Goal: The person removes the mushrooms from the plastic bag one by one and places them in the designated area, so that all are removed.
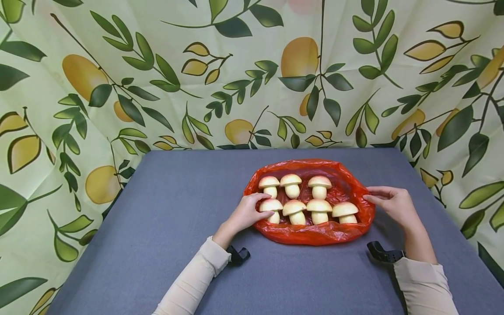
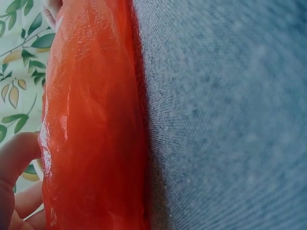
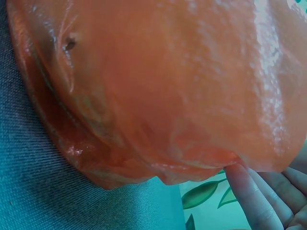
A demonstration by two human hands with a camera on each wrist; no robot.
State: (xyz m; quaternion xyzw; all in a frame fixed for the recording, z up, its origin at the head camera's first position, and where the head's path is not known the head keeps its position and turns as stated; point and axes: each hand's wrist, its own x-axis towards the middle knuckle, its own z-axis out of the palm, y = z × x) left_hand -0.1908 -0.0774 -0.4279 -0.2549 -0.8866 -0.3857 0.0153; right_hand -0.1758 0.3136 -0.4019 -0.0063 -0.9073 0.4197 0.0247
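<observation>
A red plastic bag (image 1: 303, 236) lies with its mouth spread wide on the table. Inside it stand cream mushrooms with pink-tinged caps, three in a back row and several in a front row. My left hand (image 1: 249, 211) reaches over the bag's left rim, thumb and fingers around the front-left mushroom (image 1: 269, 205). At the opposite end, my right hand (image 1: 393, 205) pinches the bag's rim between thumb and fingers. In the right wrist view, the bag's side (image 3: 168, 96) hides what lies within. The left wrist view shows the bag's outer wall (image 2: 96, 120) beside the left thumb.
The bag rests on a blue-grey cloth-covered table (image 1: 165, 210). Behind and at both sides hangs a leaf-and-fruit patterned curtain (image 1: 252, 78). Black wrist mounts (image 1: 383, 253) sit on both forearms, close above the table.
</observation>
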